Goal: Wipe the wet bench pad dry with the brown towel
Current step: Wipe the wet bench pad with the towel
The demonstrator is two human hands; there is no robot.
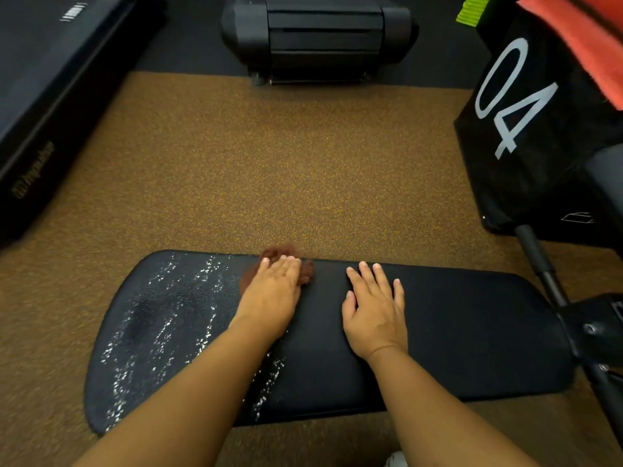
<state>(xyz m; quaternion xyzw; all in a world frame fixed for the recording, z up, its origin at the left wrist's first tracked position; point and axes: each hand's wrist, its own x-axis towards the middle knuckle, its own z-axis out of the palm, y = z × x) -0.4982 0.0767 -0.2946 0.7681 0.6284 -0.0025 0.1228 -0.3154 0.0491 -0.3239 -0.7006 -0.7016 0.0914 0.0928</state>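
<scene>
Our brown towel sits bunched at the bench pad's far edge, about twelve o'clock, pinned flat under our left hand, fingers together and pressing, not clenched. Our right hand lies open, fingers spread, on the dry stretch just toward three o'clock. Water beads cover the pad toward nine o'clock. We judge the wad so near the edge could slip onto the speckled floor, or merely smear water.
</scene>
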